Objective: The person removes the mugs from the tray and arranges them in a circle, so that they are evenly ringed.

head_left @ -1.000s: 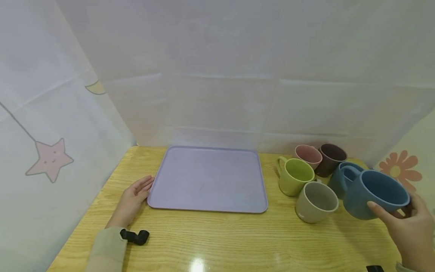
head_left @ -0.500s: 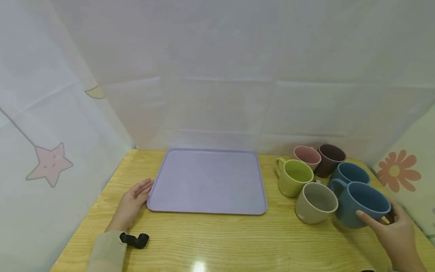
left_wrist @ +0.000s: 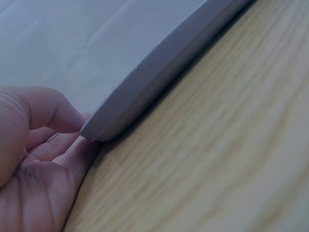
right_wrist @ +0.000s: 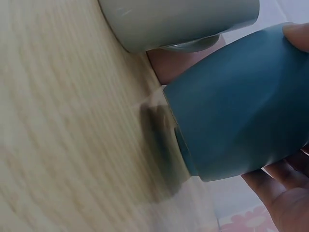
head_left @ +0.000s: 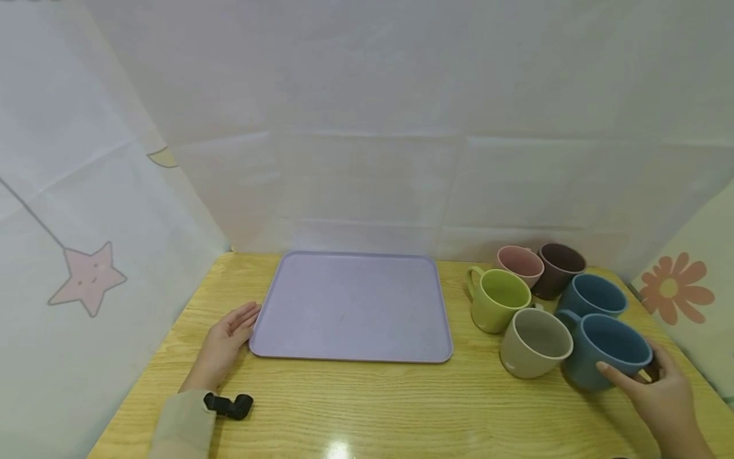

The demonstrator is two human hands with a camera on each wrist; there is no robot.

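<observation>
At the right of the head view, my right hand (head_left: 665, 392) holds a blue mug (head_left: 590, 360), thumb on the near side and fingers on the far side. Its handle points left, toward a second blue mug (head_left: 599, 293) behind it. In the right wrist view, the held mug (right_wrist: 241, 106) has its base close over the wood, with a shadow beneath. Left of it stands a beige mug (head_left: 530, 357). My left hand (head_left: 223, 338) lies against the left edge of a lavender tray (head_left: 350, 306), fingers extended. The left wrist view shows its digits at the tray's corner rim (left_wrist: 111, 118).
Behind the beige mug stand a lime-green mug (head_left: 493, 306), a pink mug (head_left: 524, 262) and a dark brown mug (head_left: 556, 271), close together. The wooden table (head_left: 355, 401) meets a white curtain (head_left: 367, 159) at the back. Printed fabric hangs at both sides.
My right hand has moved left and down with the blue mug, bringing it beside the beige mug and in front of the other blue one. The left hand stays at the tray's edge.
</observation>
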